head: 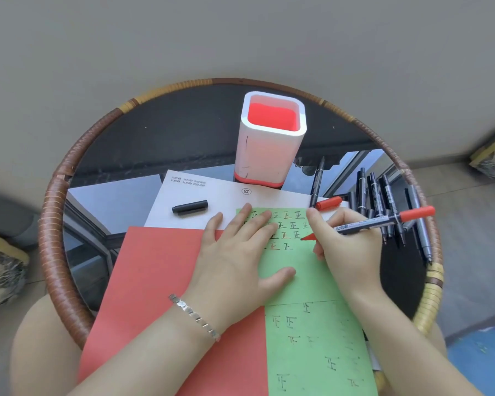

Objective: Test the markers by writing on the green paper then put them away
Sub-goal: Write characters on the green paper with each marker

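- The left hand (240, 261) lies flat on the green paper (312, 295), its fingers (257, 221) straight and spread over the rows of written characters, gripping nothing. A silver bracelet (195, 317) sits on that wrist.
- The right hand (346, 247) has its fingers curled round a red marker (383, 222), held at a low slant. The red tip touches the green paper just right of the written rows, and the marker's red rear end points out to the right.
- The green paper is a long strip running from the near edge of the round bench (55, 224) up toward its middle. It overlaps a red sheet (160, 281) on its left, and its far end lies on a white printed sheet (212, 192).
- A loose red cap (328, 202) lies just beyond the strip's far right corner.
- A black cap (189, 207) rests on the white sheet, left of the left hand's fingertips.
- A cluster of black markers (380, 195) lies on the bench's glass top, right of the papers and beyond the right hand. One more black marker (317, 184) lies apart from them, near the holder.
- A white pen holder (272, 138) with a red inside and red base stands upright beyond the white sheet.
- The bench has a woven rattan rim.
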`<state>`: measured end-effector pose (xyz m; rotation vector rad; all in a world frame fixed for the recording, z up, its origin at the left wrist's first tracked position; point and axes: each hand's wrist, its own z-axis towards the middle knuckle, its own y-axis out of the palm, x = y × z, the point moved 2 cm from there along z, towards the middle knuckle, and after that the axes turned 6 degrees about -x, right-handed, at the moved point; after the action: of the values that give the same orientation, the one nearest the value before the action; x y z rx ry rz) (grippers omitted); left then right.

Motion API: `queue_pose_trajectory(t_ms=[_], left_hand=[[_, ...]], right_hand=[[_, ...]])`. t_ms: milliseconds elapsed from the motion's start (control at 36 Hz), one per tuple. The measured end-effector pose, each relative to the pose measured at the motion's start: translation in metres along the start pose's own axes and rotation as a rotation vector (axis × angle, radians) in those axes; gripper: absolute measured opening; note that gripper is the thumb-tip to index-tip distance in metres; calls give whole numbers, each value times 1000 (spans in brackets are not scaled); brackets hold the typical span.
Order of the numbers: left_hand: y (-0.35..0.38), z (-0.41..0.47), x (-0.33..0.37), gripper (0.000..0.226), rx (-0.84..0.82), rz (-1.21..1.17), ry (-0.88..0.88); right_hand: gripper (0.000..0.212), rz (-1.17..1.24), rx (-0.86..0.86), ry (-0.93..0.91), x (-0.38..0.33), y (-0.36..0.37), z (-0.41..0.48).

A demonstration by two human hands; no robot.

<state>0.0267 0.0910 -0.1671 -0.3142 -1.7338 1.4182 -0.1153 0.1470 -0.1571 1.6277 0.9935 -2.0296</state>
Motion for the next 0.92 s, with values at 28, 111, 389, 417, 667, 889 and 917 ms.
queue_pose_trajectory(t_ms=[28, 111, 389, 417, 667, 889, 917], left_hand=[[0, 0, 0, 77, 3, -5, 0], [0, 0, 0, 78, -4, 9, 2], [0, 0, 0, 75, 0, -12, 2], [0, 0, 0, 75, -2, -11, 1], [0, 0, 0, 77, -11, -6, -9], [0, 0, 0, 76, -7, -3, -7], [0, 0, 0, 76, -6, -7, -8]], right_hand=[[39, -4, 17, -3, 2, 1, 0], [33, -27, 36, -9, 5, 2, 0], [32, -83, 14, -10, 9, 4, 1], [33, -86, 16, -7, 10, 4, 2], [37, -120, 19, -53, 13, 5, 5], [22, -164, 74, -118, 14, 4, 3], [22, -160, 74, -116, 14, 4, 3]])
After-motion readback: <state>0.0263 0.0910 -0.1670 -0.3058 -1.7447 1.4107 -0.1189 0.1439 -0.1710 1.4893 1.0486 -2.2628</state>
